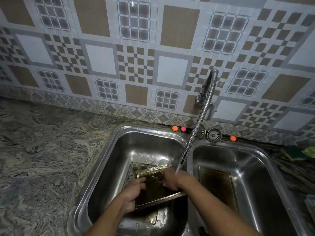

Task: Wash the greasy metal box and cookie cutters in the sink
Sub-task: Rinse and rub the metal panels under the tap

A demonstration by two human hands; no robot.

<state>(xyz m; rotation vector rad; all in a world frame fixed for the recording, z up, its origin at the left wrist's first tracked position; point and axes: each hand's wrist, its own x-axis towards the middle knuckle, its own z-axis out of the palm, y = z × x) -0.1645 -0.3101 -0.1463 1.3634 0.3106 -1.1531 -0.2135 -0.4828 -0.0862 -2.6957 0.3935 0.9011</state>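
A dark, greasy metal box (pixel 154 191) is tilted inside the left sink basin (pixel 109 167), its brassy far wall wet. My left hand (pixel 132 193) grips its near left corner, thumb reaching into the box. My right hand (pixel 171 179) is inside the box at its right side, fingers curled against the surface; whether it holds anything is hidden. Water runs from the flexible metal tap hose (pixel 196 126) onto my right hand. No cookie cutters are visible.
A second brassy tray or lid (pixel 219 186) lies in the right sink basin (pixel 272 176). Two strainer plugs (pixel 214 135) and small orange and pink balls (pixel 175 128) sit on the sink's back ledge. Marbled counter (pixel 42 159) spreads left; green items (pixel 294 153) at far right.
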